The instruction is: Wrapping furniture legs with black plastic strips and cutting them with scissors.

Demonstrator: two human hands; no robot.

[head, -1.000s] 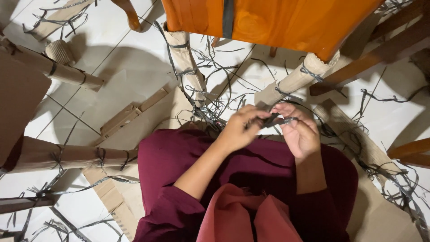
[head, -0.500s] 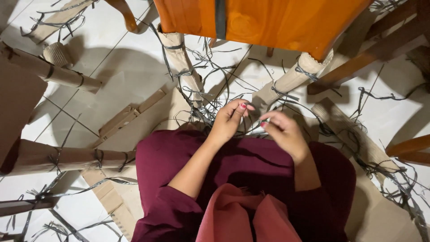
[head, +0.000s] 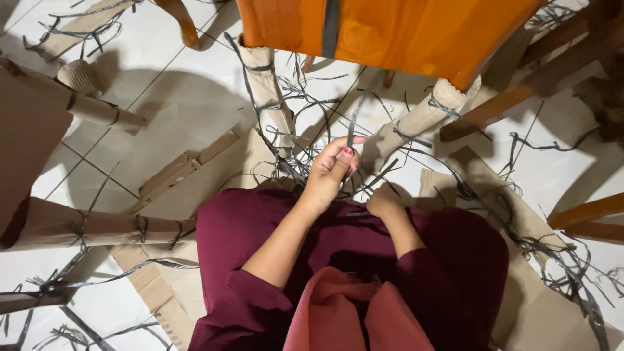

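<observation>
My left hand (head: 330, 170) is raised over my lap and pinches a thin dark plastic strap (head: 351, 127) that stands up from its fingers. My right hand (head: 383, 203) is lower, curled shut near my knee, with the same strap (head: 359, 213) running into its fist. Both hands are above my maroon skirt (head: 338, 240). In front of them stands an orange wooden chair (head: 403, 32) whose legs are wrapped in brown cardboard (head: 266, 88) and tied with straps.
Loose dark straps (head: 305, 140) litter the white tiled floor. Flat cardboard pieces (head: 175, 172) lie at left, a cardboard-wrapped leg (head: 97, 224) crosses the left side, and more wooden furniture (head: 585, 218) stands at right.
My hands were together holding the strap. Now they have drawn apart: the right hand dropped toward my lap and the left hand lifted slightly, stretching the strap between them.
</observation>
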